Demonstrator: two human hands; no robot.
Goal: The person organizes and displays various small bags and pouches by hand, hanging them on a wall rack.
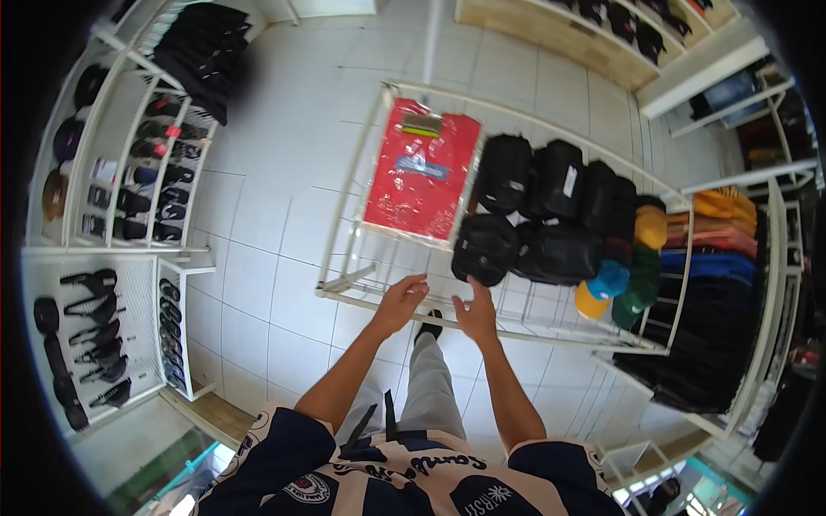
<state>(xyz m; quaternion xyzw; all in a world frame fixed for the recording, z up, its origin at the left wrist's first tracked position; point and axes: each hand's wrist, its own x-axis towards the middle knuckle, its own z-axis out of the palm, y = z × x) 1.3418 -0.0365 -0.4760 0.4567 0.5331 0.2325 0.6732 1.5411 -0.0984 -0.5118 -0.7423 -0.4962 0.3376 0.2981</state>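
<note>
My left hand (401,303) hovers over the near rail of a white metal rack (361,297), fingers loosely stretched and nothing in them. To its right, my right hand (477,311) is open too, thumb and index finger apart. Its fingertips reach the near edge of a small round-cornered black bag (484,249). Beyond that bag, more black bags stand in two rows, among them a wider black bag (557,253). A red garment in clear plastic (422,172) lies flat on the rack's left part.
Caps are stacked at the rack's right end, including a blue cap (609,279) and a green cap (637,291). Folded clothes (718,232) fill a stand on the right. Shelves of goods (142,172) line the left wall. My shoe (429,324) is close by the rack.
</note>
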